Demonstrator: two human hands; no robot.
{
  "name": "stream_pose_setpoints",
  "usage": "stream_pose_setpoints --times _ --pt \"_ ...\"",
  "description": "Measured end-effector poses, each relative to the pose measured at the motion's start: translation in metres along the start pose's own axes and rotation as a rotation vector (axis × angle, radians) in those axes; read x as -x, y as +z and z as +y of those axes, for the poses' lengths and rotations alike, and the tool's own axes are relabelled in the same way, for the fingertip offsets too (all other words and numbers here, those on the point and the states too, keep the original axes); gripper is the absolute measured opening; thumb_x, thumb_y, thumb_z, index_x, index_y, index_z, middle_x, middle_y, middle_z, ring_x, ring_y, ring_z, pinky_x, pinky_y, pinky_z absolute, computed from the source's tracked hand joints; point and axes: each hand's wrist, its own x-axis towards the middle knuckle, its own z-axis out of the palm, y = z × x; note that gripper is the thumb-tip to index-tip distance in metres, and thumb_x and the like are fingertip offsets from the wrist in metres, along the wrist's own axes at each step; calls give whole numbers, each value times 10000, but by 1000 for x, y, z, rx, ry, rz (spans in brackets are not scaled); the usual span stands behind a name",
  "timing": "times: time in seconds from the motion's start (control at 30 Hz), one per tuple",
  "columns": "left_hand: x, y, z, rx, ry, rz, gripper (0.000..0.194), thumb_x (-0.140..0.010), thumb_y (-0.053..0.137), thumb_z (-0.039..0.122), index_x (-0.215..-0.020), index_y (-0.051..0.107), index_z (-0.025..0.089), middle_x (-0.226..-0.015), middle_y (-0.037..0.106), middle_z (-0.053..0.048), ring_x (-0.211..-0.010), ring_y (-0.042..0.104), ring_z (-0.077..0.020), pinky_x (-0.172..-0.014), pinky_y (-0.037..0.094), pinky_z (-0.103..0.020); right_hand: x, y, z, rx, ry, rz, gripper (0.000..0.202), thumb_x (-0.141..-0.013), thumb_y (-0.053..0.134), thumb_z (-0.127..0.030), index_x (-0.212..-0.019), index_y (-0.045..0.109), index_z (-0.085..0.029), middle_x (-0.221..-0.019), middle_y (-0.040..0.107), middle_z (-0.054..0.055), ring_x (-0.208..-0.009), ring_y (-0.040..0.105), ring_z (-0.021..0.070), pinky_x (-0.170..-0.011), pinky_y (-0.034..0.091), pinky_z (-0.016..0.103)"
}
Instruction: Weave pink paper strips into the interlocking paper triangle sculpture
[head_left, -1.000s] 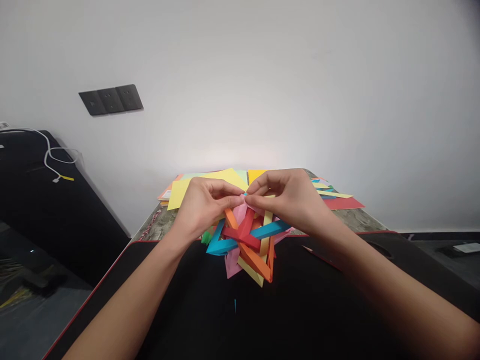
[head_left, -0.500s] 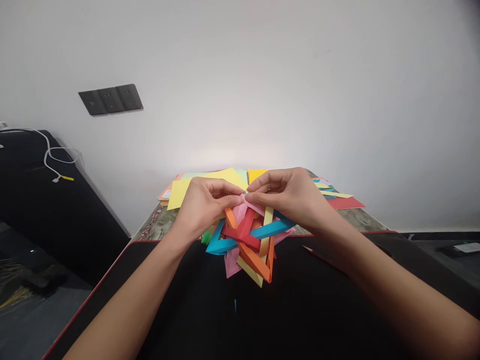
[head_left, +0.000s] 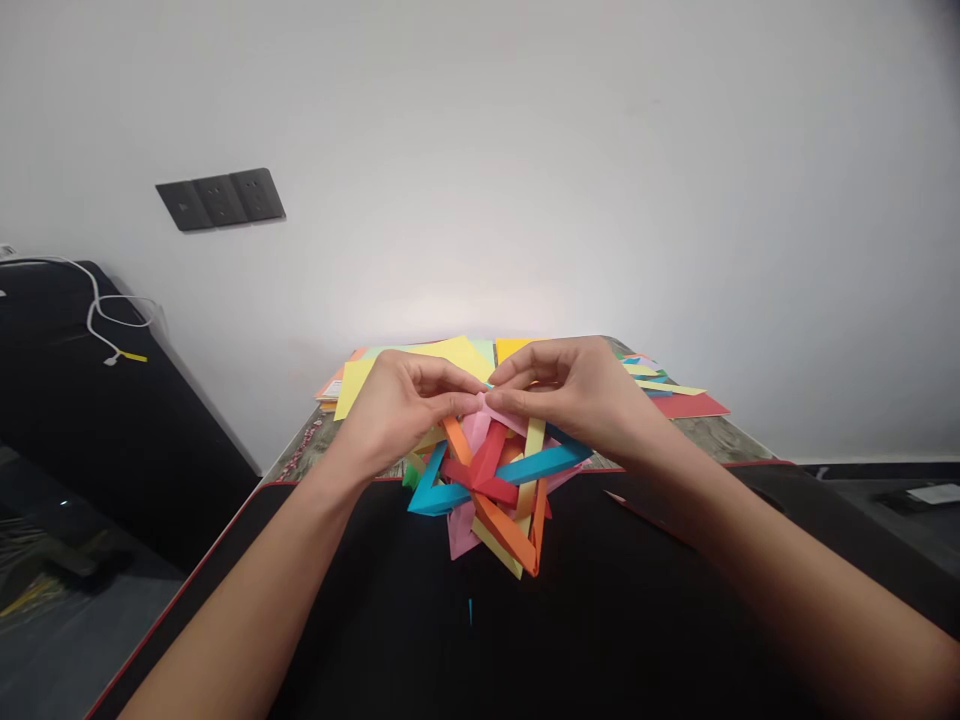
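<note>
A star-shaped model of interlocked folded paper strips [head_left: 491,480], in blue, orange, red, pink and pale yellow, is held up over the black mat. My left hand [head_left: 409,405] pinches its pink top tip between thumb and fingers. Close against it, my right hand [head_left: 574,390] also pinches the top of the model, fingertips nearly touching those of the left. The exact spot between the fingertips is mostly hidden; a bit of light blue shows there.
Yellow sheets [head_left: 465,353] and other coloured paper lie behind the hands. Paper strips [head_left: 660,380] rest on a red sheet [head_left: 694,404] at the right. A pencil [head_left: 649,517] and a small blue scrap [head_left: 470,611] lie on the black mat [head_left: 585,630].
The model has tilted slightly, its lower points shifting a little left and down. Both hands have moved slightly left, still pinching its top.
</note>
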Motion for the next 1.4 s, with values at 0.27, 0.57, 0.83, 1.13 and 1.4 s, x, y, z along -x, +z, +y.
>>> stream_pose_setpoints --times 0.27,0.57,0.83,1.13,1.4 --pt "-1 -1 -3 11 20 -7 51 -659 788 170 -704 764 173 -717 755 -8 -694 699 -146 -637 561 -195 0 -8 -3 60 32 -23 76 -703 744 -200 -757 699 -170 -678 741 40 -644 703 168 -520 536 224" --pt "1 1 2 -9 1 21 68 -649 790 186 -711 767 170 -726 761 -19 -710 707 -169 -638 567 -218 1 -1 -4 -26 10 -52 96 -694 736 -180 -734 650 -160 -582 698 21 -548 648 138 -500 500 231" --pt "2 3 5 11 -24 42 31 -636 783 166 -652 757 161 -666 750 -28 -659 697 -177 -613 558 -245 3 1 -5 -38 -4 -16 116 -678 728 -136 -678 616 -164 -541 679 9 -508 642 129 -457 466 206" --pt "2 2 4 26 -28 12 30 -652 775 159 -674 759 148 -663 746 -35 -655 693 -174 -616 548 -245 1 1 -6 -33 19 -55 86 -672 731 -137 -690 649 -158 -566 669 6 -528 616 113 -467 458 196" --pt "-2 -4 -2 38 -21 -67 87 -646 788 169 -730 768 180 -721 754 -28 -717 707 -180 -683 569 -258 0 -7 -4 1 11 -122 64 -708 720 -173 -739 664 -173 -603 693 18 -581 666 144 -553 523 240"
